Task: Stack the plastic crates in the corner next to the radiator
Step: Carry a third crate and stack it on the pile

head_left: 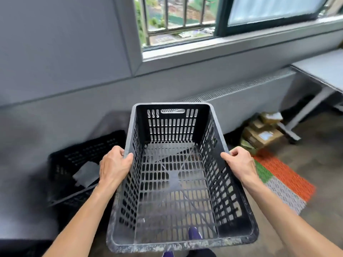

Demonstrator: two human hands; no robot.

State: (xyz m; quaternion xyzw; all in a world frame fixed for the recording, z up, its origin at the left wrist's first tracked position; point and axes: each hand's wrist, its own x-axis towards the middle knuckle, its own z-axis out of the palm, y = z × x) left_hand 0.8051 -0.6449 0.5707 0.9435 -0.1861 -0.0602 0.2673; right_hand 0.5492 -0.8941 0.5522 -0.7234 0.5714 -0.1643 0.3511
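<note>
I carry an empty black slotted plastic crate [174,175] in front of me, above the floor. My left hand [114,166] grips its left rim and my right hand [239,164] grips its right rim, thumbs inside the walls. A second black crate [78,160] stands on the floor to the lower left, against the grey wall, with a grey flat piece lying in it; the held crate and my left arm partly cover it. The long radiator cover [241,89] with its slotted top runs along the wall under the window, behind the held crate.
Cardboard boxes [261,134] are piled on the floor by the radiator at the right. A grey table [323,71] with a metal leg stands at far right. A striped orange, green and white mat [284,180] lies on the floor. My purple shoe shows through the crate bottom.
</note>
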